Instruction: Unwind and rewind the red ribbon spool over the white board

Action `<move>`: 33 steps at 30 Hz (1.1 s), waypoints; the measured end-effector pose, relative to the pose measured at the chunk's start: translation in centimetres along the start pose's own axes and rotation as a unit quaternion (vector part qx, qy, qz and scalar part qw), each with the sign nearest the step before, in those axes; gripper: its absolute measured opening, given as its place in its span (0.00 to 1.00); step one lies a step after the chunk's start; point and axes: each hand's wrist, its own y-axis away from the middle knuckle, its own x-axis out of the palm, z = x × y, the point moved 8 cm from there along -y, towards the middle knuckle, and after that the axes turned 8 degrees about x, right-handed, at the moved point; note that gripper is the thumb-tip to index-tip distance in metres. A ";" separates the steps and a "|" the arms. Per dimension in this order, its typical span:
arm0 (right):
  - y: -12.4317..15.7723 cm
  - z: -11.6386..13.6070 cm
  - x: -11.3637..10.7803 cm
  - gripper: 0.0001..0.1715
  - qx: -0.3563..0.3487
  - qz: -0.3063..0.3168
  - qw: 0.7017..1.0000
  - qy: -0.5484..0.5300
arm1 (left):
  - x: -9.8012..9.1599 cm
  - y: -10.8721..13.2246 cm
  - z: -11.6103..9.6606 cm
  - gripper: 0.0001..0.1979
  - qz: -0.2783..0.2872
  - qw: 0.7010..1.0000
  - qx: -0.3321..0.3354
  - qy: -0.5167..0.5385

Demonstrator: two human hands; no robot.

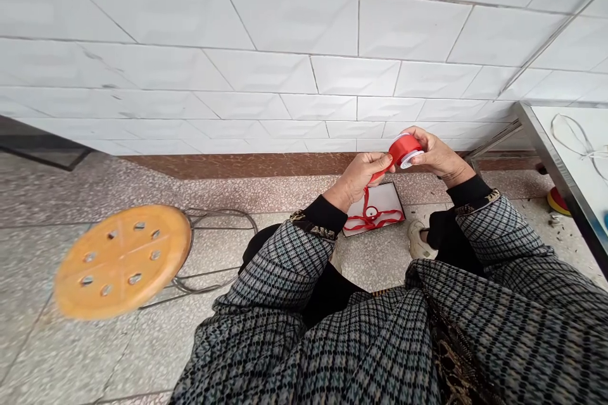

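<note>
Between my hands is a spool of red ribbon with white rims. My right hand grips the spool by its rims, thumb on the near rim. The loose end of the ribbon is pinched in my left hand, close against the spool's left side. Below, on the floor, lies a flat white box with dark edges. Red ribbon lies across it in loops, around a small round mark or disc. My left hand partly covers the box's upper left side.
An orange round stool with holes in its seat and metal legs stands at the left. White wall tiles rise in front. A metal-edged table with a thin cord is at the right, and a red-yellow object sits beneath it.
</note>
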 end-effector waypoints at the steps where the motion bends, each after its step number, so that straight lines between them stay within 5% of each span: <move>1: 0.0 0.1 0.0 0.47 0.000 -0.002 1.000 0.000 | 0.0 0.0 0.1 0.27 -0.002 1.000 0.000 0.008; 8: -0.1 -0.1 0.1 0.50 0.005 -0.009 1.000 -0.012 | -0.2 -0.1 0.1 0.27 -0.027 1.000 -0.004 0.004; 18: -0.8 -1.0 0.9 0.56 0.008 -0.057 0.997 -0.046 | -0.6 -0.4 0.5 0.22 -0.163 0.982 0.086 0.032; 33: -1.1 -1.5 0.9 0.55 -0.021 -0.015 0.997 -0.070 | 0.7 -0.4 1.2 0.30 -0.032 0.988 0.061 0.135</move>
